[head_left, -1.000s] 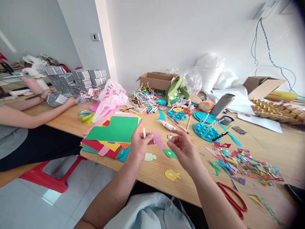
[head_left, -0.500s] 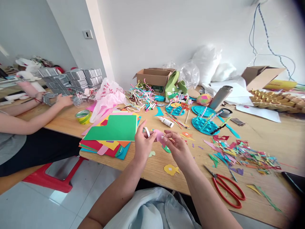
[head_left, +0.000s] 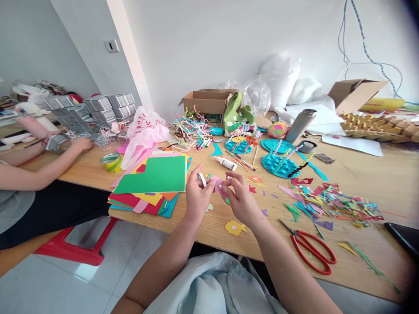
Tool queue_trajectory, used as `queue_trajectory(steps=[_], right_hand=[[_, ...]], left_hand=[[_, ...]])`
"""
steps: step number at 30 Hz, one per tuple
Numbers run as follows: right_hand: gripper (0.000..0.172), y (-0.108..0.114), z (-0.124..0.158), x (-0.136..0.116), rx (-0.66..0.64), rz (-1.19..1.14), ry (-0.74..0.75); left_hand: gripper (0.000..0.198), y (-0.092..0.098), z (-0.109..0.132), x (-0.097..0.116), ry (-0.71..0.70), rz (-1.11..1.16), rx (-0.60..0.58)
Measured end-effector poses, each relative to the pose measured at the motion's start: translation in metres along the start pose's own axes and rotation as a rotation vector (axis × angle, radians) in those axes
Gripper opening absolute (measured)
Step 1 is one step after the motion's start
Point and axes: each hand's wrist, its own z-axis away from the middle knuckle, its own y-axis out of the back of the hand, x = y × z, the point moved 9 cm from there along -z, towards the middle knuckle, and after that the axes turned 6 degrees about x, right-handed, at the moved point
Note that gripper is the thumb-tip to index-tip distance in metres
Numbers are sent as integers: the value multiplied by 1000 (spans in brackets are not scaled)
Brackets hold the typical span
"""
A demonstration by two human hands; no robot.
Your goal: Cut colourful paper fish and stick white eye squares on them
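My left hand [head_left: 198,192] pinches a pink paper cutout [head_left: 217,185] between thumb and fingers. A narrow white ring [head_left: 202,179], like a roll of tape, sits in the same hand. From the other side, my right hand [head_left: 238,192] has its thumb and fingertips closed at the cutout's edge, hiding part of it. Below my hands a yellow paper fish [head_left: 233,228] with a small white square on it lies on the table. An orange paper fish [head_left: 255,179] lies past my right hand, and red-handled scissors [head_left: 312,250] rest to its right.
Colored paper sheets [head_left: 163,174] are stacked on the left, with yellow tape [head_left: 112,162] behind. Paper scraps [head_left: 330,203] spread on the right. Glue [head_left: 227,163], blue discs [head_left: 279,166] and a steel flask [head_left: 300,125] stand farther back. Another person's arms [head_left: 49,168] work at far left.
My right fingers have shifted slightly over the pink cutout, and the white patch on it is now covered. The view has turned a little; the other person's hands have moved slightly.
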Motion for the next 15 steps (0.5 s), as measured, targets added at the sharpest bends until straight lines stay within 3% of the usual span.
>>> queue_trajectory(steps=[15], right_hand=[[16,1,0,2,19,78,36]], left_hand=[[69,-4,3,1,3,11,2]])
